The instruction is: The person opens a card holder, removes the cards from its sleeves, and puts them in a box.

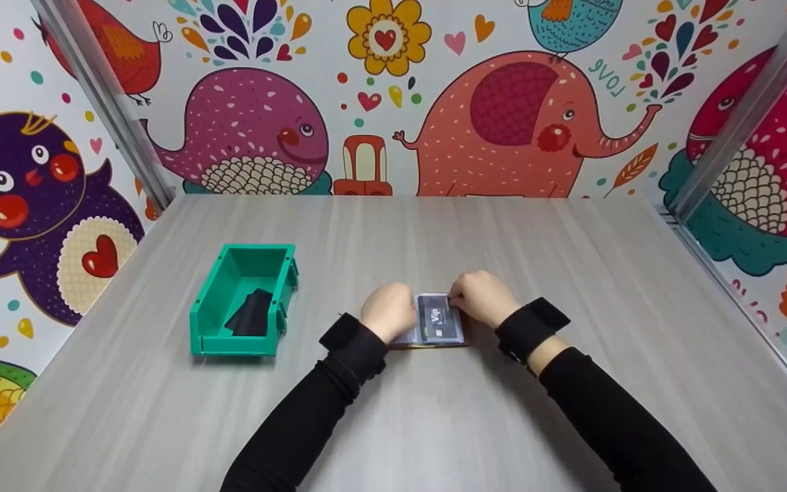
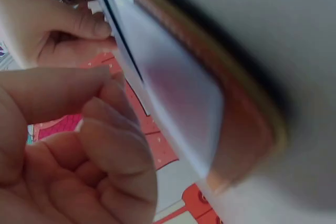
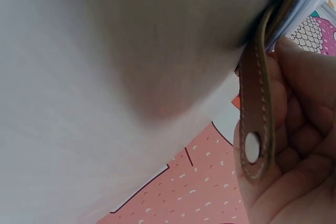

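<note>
A small card holder (image 1: 460,335) lies open on the table between both hands. Its clear sleeves (image 2: 178,82) stand over a brown leather cover (image 2: 244,148) in the left wrist view. A dark card marked "Vip" (image 1: 436,318) sits in the right-hand sleeve. My left hand (image 1: 390,311) is at the holder's left side, thumb and forefinger pinching at the sleeve edge, the other fingers curled. At the upper right edge, my right hand (image 1: 484,298) pinches the sleeve between thumb and forefinger. The holder's stitched strap (image 3: 257,103) with a metal snap hangs against the right fingers.
To the left stands a green open-front bin (image 1: 201,324) with several flat black pieces (image 1: 253,316) inside. The pale wood-grain table (image 1: 393,424) extends around the hands. Cartoon-printed panels (image 1: 380,96) and metal posts (image 1: 103,102) border its back and sides.
</note>
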A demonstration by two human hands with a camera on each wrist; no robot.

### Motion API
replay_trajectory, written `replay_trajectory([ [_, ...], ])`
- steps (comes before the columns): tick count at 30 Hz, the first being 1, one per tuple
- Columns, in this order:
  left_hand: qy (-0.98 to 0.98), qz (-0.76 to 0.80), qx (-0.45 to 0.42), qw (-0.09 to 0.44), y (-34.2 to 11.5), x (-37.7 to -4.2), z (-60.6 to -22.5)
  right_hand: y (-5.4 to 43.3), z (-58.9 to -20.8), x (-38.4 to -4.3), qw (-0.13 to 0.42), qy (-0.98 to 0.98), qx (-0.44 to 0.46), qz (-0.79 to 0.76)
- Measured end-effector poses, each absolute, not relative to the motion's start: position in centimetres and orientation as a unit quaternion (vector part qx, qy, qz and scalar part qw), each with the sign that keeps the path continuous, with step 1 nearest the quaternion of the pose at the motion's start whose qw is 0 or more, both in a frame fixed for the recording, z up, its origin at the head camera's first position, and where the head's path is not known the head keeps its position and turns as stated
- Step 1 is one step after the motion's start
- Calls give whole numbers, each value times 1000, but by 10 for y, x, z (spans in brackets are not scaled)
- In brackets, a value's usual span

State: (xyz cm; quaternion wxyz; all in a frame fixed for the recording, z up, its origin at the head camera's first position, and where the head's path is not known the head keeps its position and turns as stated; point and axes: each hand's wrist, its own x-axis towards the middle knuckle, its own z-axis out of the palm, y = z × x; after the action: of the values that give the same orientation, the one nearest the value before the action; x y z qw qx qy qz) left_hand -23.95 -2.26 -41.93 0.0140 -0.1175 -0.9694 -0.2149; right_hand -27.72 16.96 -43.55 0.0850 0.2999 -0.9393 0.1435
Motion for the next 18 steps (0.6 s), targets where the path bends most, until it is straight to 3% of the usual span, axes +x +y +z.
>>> replay_trajectory([
  [18, -976, -194, -101, -20, -12, -243, -426, 168, -435, -274, 96, -941, 299, 128],
])
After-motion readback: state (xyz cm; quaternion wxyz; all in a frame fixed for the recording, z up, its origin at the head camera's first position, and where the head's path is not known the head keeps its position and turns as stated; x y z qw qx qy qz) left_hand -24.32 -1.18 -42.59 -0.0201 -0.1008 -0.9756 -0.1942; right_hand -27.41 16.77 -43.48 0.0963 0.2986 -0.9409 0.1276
